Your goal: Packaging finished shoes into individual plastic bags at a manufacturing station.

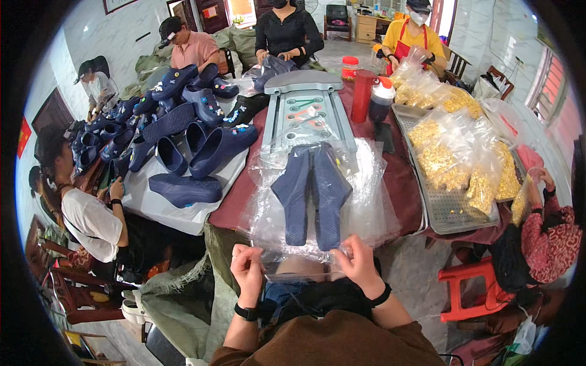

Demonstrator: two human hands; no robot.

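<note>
A pair of dark blue clogs (311,192) lies sole-up, side by side, inside a clear plastic bag (366,207) on the table's near edge. My left hand (247,268) pinches the bag's open end at its left corner. My right hand (360,262) pinches the same end at the right corner. Both hands hold the bag's mouth stretched between them, just below the clogs' heels. More clear bags lie stacked underneath.
A grey plastic board (305,107) lies beyond the bag. A heap of dark blue clogs (177,134) covers the left table. A metal tray (452,213) with bags of yellow pieces sits right. Red bottle (362,94), red stool (473,296), several seated people around.
</note>
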